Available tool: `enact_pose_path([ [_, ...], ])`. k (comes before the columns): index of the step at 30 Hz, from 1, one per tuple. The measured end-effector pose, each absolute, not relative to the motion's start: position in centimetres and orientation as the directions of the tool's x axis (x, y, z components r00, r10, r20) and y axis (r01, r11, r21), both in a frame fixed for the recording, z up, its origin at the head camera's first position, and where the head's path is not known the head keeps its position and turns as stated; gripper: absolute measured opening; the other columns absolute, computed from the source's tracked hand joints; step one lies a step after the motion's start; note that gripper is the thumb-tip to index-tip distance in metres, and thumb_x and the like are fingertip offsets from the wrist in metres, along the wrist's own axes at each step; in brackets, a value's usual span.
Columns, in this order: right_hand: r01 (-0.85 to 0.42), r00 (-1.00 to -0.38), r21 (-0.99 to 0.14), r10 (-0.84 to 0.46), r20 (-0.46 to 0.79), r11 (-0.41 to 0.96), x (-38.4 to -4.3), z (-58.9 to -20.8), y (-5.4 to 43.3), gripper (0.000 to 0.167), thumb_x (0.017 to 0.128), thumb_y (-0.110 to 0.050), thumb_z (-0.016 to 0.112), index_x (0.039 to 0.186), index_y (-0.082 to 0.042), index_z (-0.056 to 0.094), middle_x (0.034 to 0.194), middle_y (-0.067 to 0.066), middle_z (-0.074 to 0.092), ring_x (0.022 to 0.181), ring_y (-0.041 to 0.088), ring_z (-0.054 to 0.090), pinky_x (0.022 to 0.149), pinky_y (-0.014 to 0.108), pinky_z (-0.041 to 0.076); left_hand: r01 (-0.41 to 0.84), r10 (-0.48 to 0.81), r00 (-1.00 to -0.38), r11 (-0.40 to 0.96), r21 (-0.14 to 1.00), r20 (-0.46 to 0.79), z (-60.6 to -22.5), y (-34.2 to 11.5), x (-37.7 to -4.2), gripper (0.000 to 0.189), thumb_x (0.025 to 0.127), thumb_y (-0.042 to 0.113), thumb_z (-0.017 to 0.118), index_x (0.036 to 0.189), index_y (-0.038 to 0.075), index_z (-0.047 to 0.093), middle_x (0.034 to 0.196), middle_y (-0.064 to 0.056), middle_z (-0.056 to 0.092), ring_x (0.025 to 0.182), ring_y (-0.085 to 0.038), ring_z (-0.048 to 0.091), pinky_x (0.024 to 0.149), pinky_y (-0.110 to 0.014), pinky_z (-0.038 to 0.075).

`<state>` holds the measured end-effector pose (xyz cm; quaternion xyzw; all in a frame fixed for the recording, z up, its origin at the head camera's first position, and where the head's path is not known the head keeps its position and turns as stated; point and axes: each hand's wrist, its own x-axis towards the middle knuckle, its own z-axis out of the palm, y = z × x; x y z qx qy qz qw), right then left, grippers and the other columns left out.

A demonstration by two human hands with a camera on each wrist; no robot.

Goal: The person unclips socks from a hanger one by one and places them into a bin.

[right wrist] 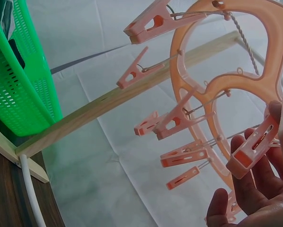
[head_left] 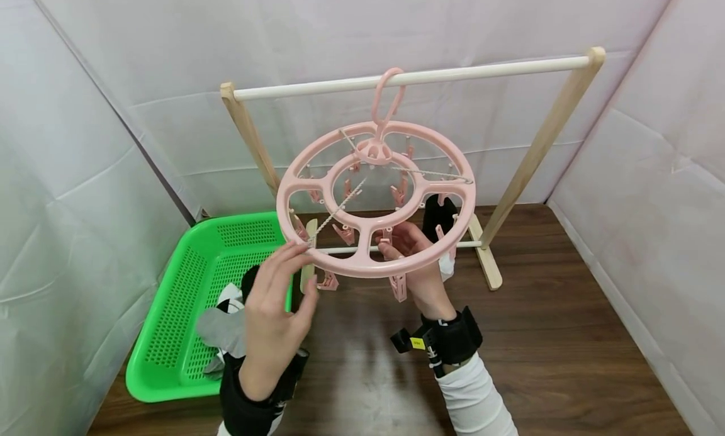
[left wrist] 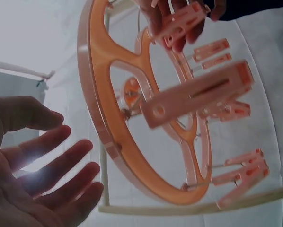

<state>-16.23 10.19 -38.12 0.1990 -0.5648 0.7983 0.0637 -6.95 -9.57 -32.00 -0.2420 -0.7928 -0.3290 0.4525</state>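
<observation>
A round pink clip hanger (head_left: 374, 269) hangs by its hook (head_left: 387, 96) from a white rail. Pink clothespins dangle from its rings, one of them close to the left wrist camera. My left hand (head_left: 274, 310) has its fingers fairly straight, with fingertips at the left front rim of the hanger. Under the front of the ring, my right hand (head_left: 421, 272) has its fingers and thumb about a clothespin (right wrist: 252, 146); part of this hand is hidden by the rim. A black cloth item (head_left: 438, 216), seemingly a sock, hangs at the right side, with a white piece below it.
A green perforated basket (head_left: 164, 310) stands at the left, holding grey, white and black cloth items (head_left: 223, 329). The white rail (head_left: 481, 73) is borne by wooden side posts (head_left: 538, 153) on a dark wooden surface (head_left: 566, 348). Pale sheets (head_left: 663, 153) enclose the area.
</observation>
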Motion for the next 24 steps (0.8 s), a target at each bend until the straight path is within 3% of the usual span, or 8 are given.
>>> enact_pose_path([
  [3,-0.325,-0.913,-0.878,-0.124,0.388,-0.352,-16.3,-38.1,10.2,0.035,0.089,0.0,0.064,0.122,0.005,0.053,0.116,0.034,0.052,0.101,0.02,0.06,0.088,0.031,0.047,0.719,0.155,-0.452,0.646,0.256,0.879,-31.9,-8.6,-7.2,0.02,0.097,0.011,0.054,0.103,-0.004,0.065,0.116,-0.02,0.062,0.115,-0.039,0.054,0.103,-0.039,0.037],
  [9,-0.308,-0.92,-0.883,-0.124,0.371,-0.354,-16.1,-38.0,10.3,0.036,0.089,-0.002,0.065,0.122,0.005,0.053,0.114,0.023,0.058,0.101,0.021,0.06,0.088,0.031,0.047,0.755,0.25,-0.454,0.617,0.221,0.855,-32.2,-7.3,-7.5,0.018,0.097,0.01,0.053,0.104,-0.003,0.064,0.118,-0.02,0.061,0.116,-0.037,0.054,0.104,-0.042,0.036],
  [13,-0.307,-0.921,-0.882,-0.122,0.37,-0.358,-16.0,-38.0,10.4,0.036,0.089,-0.004,0.065,0.122,0.003,0.053,0.116,0.028,0.055,0.102,0.023,0.059,0.088,0.031,0.047,0.754,0.304,-0.452,0.633,0.177,0.838,-32.5,-6.6,-7.6,0.018,0.095,0.009,0.055,0.106,-0.003,0.064,0.118,-0.018,0.061,0.112,-0.033,0.057,0.104,-0.045,0.036],
  [19,-0.328,-0.92,-0.876,-0.092,0.382,-0.354,-16.2,-38.0,10.7,0.034,0.088,-0.003,0.065,0.12,0.002,0.055,0.115,0.03,0.056,0.1,0.021,0.06,0.086,0.03,0.047,0.741,0.33,-0.447,0.657,0.137,0.831,-32.9,-6.2,-7.8,0.017,0.089,0.0,0.064,0.106,-0.002,0.065,0.113,-0.016,0.062,0.103,-0.03,0.06,0.105,-0.042,0.035],
  [24,-0.335,-0.916,-0.873,-0.093,0.39,-0.354,-16.3,-38.2,11.0,0.04,0.088,-0.001,0.065,0.125,0.006,0.053,0.117,0.026,0.057,0.104,0.024,0.06,0.09,0.033,0.047,0.734,0.329,-0.439,0.668,0.122,0.836,-32.8,-6.3,-8.1,0.013,0.095,0.004,0.057,0.104,-0.002,0.064,0.109,-0.016,0.063,0.101,-0.031,0.06,0.104,-0.041,0.037],
])
